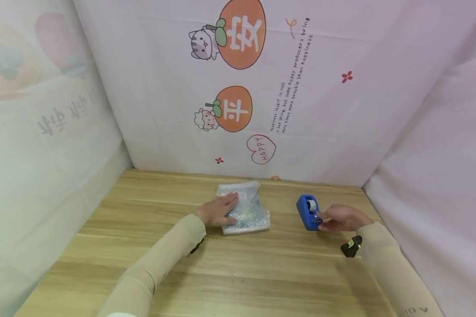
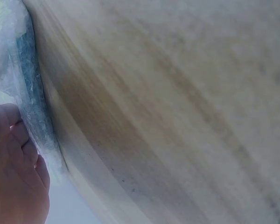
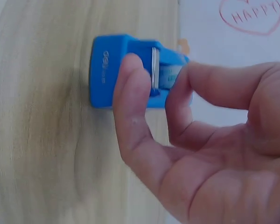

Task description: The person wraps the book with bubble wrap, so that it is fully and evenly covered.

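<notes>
Nearest the camera are two beige sleeves, and a small black clip-like thing (image 1: 351, 246) by the right cuff — too small to tell what it is.

The right hand (image 1: 341, 219) is at the blue tape dispenser (image 1: 308, 212), which stands on the wooden surface (image 1: 238, 273) toward its right side. In the right wrist view the thumb and forefinger (image 3: 130, 93) are curled in, pinching at the cutter end where the loose end of clear tape (image 3: 167, 75) comes off the roll. So the grip is closed on the tape end, not around the dispenser's body. Judging by that, the step in hand is drawing off a strip of tape; the next move probably calls for a steady pull and a downward tear across the metal blade (image 3: 155, 67), with the light plastic body kept from sliding.

The left hand (image 1: 219, 210) lies flat, fingers straight, pressing down on a bubble-wrap parcel (image 1: 246, 209) at mid-surface, well apart from the dispenser. The wrap is crinkly, translucent and soft-looking, roughly square, with a bluish tint showing through. The dispenser is hard, glossy and blocky by contrast.

Behind it all hangs a pale pink backdrop (image 1: 341, 132) with cartoon prints and a "HAPPY" heart (image 1: 261, 149).
</notes>
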Demonstrator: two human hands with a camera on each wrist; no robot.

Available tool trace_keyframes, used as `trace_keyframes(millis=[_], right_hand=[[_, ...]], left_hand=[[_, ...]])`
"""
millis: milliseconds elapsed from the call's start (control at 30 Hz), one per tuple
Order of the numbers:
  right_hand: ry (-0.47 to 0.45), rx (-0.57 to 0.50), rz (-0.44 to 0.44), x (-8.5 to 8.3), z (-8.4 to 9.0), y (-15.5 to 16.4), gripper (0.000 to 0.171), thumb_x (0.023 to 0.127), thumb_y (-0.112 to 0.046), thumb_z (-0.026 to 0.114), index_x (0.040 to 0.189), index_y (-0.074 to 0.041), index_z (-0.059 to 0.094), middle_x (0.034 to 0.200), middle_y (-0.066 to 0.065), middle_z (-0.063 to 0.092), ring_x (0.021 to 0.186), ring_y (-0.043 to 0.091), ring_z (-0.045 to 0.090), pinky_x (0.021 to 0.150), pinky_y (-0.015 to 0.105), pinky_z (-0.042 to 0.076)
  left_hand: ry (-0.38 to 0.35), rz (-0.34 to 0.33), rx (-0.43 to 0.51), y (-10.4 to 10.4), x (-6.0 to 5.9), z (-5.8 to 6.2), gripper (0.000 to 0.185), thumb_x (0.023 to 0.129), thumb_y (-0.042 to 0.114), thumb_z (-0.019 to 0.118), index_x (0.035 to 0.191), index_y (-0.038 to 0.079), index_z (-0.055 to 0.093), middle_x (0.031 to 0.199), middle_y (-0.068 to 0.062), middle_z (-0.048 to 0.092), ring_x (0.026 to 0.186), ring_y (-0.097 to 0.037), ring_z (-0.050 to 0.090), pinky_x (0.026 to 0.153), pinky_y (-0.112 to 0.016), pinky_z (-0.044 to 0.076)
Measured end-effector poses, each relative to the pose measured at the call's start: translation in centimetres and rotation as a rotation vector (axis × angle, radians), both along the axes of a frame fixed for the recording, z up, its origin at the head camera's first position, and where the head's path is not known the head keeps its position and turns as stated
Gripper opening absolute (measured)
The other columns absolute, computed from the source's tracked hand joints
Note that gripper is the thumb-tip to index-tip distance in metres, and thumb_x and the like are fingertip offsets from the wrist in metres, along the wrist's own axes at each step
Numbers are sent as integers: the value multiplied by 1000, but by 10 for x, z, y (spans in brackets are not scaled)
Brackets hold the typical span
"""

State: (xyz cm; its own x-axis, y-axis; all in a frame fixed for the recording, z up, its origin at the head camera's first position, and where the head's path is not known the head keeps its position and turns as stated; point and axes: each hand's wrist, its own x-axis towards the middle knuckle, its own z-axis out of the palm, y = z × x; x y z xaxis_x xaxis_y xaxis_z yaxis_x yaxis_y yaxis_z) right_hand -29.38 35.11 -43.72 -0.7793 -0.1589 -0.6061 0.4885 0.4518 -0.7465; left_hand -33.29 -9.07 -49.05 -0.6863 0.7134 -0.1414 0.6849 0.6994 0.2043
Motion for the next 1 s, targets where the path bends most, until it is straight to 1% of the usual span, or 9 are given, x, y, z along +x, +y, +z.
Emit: trace_keyframes(millis=[100,200,367,533,600,700,800,900,1000], right_hand=[[-23,-39,-22,0,-1,4,28,110,-12,53,124,11,49,100,15,65,86,16,70,80,22,62],[-21,-67,-25,3,-2,5,27,110,-11,53,124,13,52,100,14,65,89,16,70,82,22,62],[34,-145,-37,11,-4,5,29,107,-3,54,124,20,53,101,13,68,92,16,72,87,23,63],[103,-191,-76,20,-10,6,36,103,3,53,129,29,48,109,9,73,94,15,76,92,27,64],[114,-203,-84,22,-12,8,40,103,4,52,133,30,46,110,7,76,94,13,77,92,26,63],[113,-232,-77,25,-15,12,43,104,3,51,136,30,45,105,7,79,95,12,77,92,24,63],[102,-260,-44,27,-18,18,37,105,1,51,132,26,52,101,8,80,95,13,77,92,25,63],[100,-252,1,28,-22,24,27,105,-3,53,122,14,65,100,5,79,95,13,76,91,24,62],[104,-221,50,29,-28,27,21,106,-8,55,111,3,72,98,1,78,91,9,72,85,21,60]], left_hand=[[3,-10,11,0,1,1,85,109,51,47,167,-2,16,178,-20,12,166,-36,14,135,-52,20],[2,-17,23,-1,1,3,84,109,49,48,166,-5,18,177,-22,14,165,-38,16,134,-53,22],[-1,-11,18,-1,3,5,84,109,50,48,167,-4,17,177,-21,14,166,-37,16,134,-53,21],[-4,-15,21,0,5,6,84,109,49,49,166,-4,18,177,-22,15,165,-37,16,134,-53,21],[-5,-16,22,0,5,7,84,109,49,49,166,-5,18,177,-22,15,165,-38,17,134,-54,22],[-4,-15,20,0,4,6,84,109,49,49,166,-5,18,177,-22,15,165,-38,17,134,-54,22],[-7,-16,20,0,3,6,84,109,49,48,167,-4,18,177,-21,14,165,-37,16,134,-54,22],[-15,-14,16,0,2,5,84,109,50,48,167,-3,17,178,-20,13,166,-37,14,135,-53,21],[-23,-10,10,0,2,4,85,109,51,47,168,-1,15,178,-19,11,166,-36,13,135,-52,19]])
